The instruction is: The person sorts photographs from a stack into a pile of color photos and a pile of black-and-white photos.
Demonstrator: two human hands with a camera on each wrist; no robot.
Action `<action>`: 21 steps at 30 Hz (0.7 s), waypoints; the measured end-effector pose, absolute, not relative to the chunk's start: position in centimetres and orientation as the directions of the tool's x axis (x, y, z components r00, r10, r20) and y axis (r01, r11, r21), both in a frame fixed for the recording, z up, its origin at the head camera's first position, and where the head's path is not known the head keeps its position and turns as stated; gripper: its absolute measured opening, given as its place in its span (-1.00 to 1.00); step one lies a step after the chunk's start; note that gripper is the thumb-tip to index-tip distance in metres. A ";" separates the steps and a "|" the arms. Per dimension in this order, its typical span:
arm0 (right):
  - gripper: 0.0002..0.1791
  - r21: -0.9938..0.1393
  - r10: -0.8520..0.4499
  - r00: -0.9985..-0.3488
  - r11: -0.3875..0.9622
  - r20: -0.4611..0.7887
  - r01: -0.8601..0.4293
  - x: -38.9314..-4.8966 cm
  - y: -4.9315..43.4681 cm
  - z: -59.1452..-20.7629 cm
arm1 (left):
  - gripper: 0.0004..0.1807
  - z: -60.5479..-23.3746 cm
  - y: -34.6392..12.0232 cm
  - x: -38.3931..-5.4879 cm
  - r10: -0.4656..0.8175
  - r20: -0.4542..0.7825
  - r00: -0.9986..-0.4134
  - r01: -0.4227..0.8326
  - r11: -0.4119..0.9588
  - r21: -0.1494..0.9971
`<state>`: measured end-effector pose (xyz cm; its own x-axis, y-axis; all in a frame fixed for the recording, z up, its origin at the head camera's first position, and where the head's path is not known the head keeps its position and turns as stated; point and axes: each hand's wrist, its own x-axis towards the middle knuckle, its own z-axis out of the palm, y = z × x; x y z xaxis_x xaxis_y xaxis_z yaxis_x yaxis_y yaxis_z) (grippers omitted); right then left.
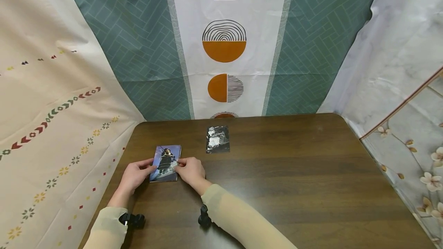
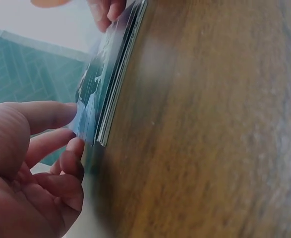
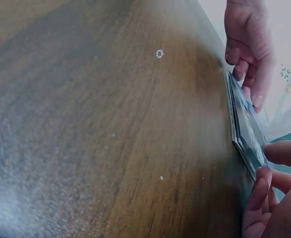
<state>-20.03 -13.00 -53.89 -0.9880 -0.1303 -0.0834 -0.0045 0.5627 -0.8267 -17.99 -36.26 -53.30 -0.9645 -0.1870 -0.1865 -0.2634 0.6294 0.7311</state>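
A small stack of picture cards (image 1: 165, 163) lies at the left side of the brown table, its top card showing a dark-clad figure on a blue-purple ground. My left hand (image 1: 135, 176) pinches the left edge of the upper cards between thumb and fingers. On the opposite edge, my right hand (image 1: 192, 172) pinches them too. Seen from the side in the left wrist view, the cards (image 2: 105, 89) form several thin layers, the upper ones slightly apart from those below. Further back and to the right lies a single black-and-white card (image 1: 218, 140), flat and touched by neither hand.
The wooden table (image 1: 294, 172) runs to a patterned cloth (image 1: 225, 49) hanging behind it. A cream embroidered cloth (image 1: 62, 126) borders the left side, and a floral one (image 1: 415, 156) the right. A wrist camera (image 1: 205, 217) is strapped below my right sleeve.
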 end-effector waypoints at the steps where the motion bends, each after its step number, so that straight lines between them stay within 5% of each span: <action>1: -0.69 -0.836 -0.129 -0.988 0.549 -0.083 -0.001 -20.0 -12.9 -53.8 | -0.42 -53.3 -36.2 -18.0 -0.192 -0.182 -0.964 -0.263 0.628 0.733; 21: -0.59 -0.949 -0.159 -0.986 0.301 0.046 -0.093 -21.6 -10.0 -54.1 | -0.42 -51.5 -33.2 -18.6 -0.169 -0.083 -0.982 -0.168 0.585 0.794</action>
